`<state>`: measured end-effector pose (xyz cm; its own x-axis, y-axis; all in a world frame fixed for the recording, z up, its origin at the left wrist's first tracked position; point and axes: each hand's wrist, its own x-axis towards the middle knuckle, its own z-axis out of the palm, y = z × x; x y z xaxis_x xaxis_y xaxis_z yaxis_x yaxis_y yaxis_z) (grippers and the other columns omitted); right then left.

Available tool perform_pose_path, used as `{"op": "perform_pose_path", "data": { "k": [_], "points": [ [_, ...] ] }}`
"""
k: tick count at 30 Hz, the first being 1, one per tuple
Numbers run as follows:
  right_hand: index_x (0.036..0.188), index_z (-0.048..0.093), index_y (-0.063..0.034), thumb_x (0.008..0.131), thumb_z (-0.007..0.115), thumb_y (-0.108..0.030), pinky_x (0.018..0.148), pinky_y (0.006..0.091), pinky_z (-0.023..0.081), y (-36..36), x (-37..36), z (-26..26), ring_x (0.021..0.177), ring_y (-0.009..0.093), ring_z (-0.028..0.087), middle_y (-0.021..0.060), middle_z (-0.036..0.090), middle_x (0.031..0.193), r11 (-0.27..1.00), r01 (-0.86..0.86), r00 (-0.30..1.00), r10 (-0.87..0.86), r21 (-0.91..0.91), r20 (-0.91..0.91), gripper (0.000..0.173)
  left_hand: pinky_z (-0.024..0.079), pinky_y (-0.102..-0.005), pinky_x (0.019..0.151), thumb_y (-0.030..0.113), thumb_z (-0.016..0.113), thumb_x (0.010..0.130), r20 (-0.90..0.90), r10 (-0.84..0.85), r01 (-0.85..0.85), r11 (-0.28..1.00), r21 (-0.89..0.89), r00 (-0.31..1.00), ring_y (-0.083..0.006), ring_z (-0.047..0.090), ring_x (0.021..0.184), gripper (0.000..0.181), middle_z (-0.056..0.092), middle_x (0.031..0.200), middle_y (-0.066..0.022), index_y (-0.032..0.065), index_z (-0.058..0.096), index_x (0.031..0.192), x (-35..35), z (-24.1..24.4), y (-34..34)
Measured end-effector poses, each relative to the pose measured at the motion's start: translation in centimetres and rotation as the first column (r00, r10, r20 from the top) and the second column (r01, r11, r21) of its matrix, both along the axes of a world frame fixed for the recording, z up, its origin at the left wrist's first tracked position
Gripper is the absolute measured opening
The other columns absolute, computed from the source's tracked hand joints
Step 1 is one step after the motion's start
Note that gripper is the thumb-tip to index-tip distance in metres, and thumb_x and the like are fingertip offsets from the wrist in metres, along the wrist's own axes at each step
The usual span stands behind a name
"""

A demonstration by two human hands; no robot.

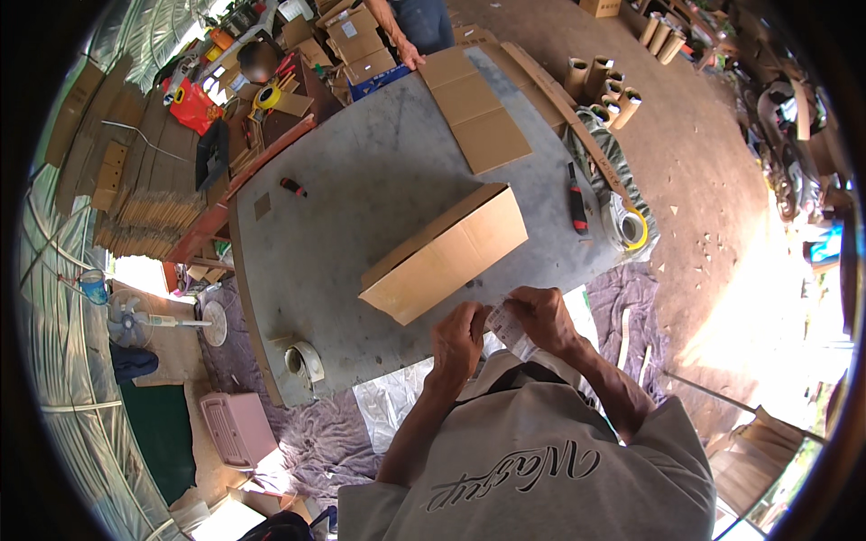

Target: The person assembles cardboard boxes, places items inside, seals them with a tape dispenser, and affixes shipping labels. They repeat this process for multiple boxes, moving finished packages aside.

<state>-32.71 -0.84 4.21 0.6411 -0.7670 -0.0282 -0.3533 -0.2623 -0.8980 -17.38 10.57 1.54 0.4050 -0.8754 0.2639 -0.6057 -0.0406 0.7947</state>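
Note:
Both of my hands are at the near edge of the grey-topped table [325, 223]. My left hand [459, 341] pinches one side of a small printed label or slip [506, 328] that bears writing. The other side is pinched in my right hand [541, 316]. Fingers cover part of the slip. Just beyond my hands, a long brown cardboard box [450, 260] rests slantwise on the table. Its near side faces me; I cannot tell what is inside. Farther back lies a creased, flat cardboard sheet [477, 115]. Another person's hand [409, 54] touches the sheet's far end.
A black-and-red utility knife [577, 203] and a tape roll [632, 228] are on the right. Another red-and-black tool [293, 187] and a tape roll [304, 362] are on the left. Cardboard stacks [145, 216] stand beyond the left edge; cardboard tubes [612, 88] stand on the floor.

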Motion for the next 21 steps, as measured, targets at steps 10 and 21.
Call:
{"op": "perform_pose_path", "data": {
  "k": [10, 21],
  "points": [
    [0.097, 0.072, 0.0057, 0.092, 0.069, -0.003, 0.065, 0.0284, 0.053, -2.5, -1.3, 0.1, 0.074, 0.005, 0.060, 0.0054, 0.072, 0.079, 0.926, -0.075, 0.993, 0.037, 0.369, 0.109, 0.010, 0.061, -0.0293, 0.071, 0.002, 0.060, 0.100, -0.606, -0.104, 0.162, 0.986, 0.042, 0.789, -0.0131, 0.070, 0.072, 0.009, 0.067, 0.081, -0.0058, -0.0049, 0.065, 0.103, 1.2, 2.1, 0.1],
    [0.093, 0.073, 0.0042, 0.093, 0.070, -0.008, 0.057, 0.0287, 0.045, -4.1, -3.4, 3.1, 0.066, 0.004, 0.051, 0.0000, 0.064, 0.069, 0.968, 0.053, 0.994, -0.074, 0.246, 0.080, 0.012, 0.061, -0.0321, 0.076, 0.005, 0.060, 0.101, -0.734, -0.223, 0.178, 0.974, -0.139, 0.641, -0.0163, 0.071, 0.083, 0.014, 0.068, 0.091, -0.0074, -0.0024, 0.068, 0.109, 1.1, 5.2, -1.9]
  ]
}}
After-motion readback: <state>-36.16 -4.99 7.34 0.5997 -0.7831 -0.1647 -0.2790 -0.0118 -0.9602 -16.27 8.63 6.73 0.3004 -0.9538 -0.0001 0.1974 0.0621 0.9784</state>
